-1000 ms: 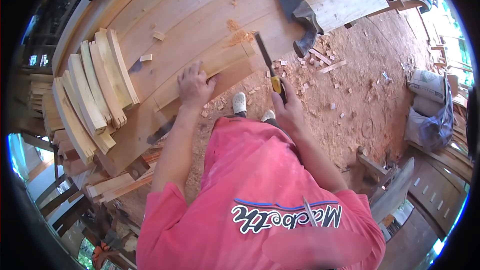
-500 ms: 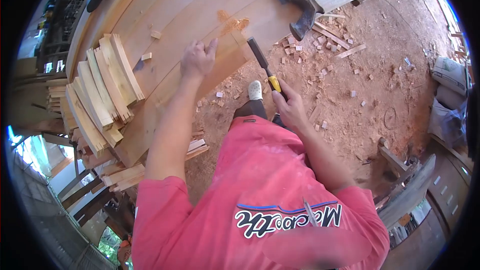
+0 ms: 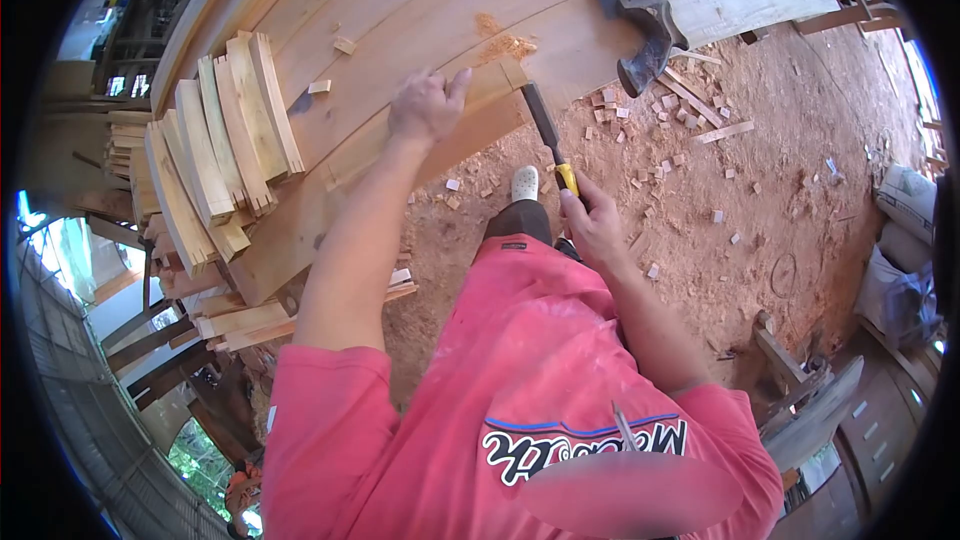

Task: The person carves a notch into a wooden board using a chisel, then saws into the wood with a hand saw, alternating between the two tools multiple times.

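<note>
Chisel just right of centre in the frame: the fingers of your right hand are closed around its handle, and the blade slants toward the upper left. Its tip is at the right end of the curved wooden piece along the front of the table; I cannot tell whether they touch. Your left hand, upper centre, has its fingers bent and its thumb stretched apart; I cannot tell whether it presses on the piece or hovers over it.

Watch 3 risks. If that hand bears too lightly, the piece could slide or twist under the blade. Your left thumb points toward the chisel's end, so a slip to the left could cut it. Underfoot, the loose offcuts on the floor could roll beneath your shoe and upset your balance. The handsaw, upper right, has its handle past the table's edge, where a swinging arm could knock it.
</note>
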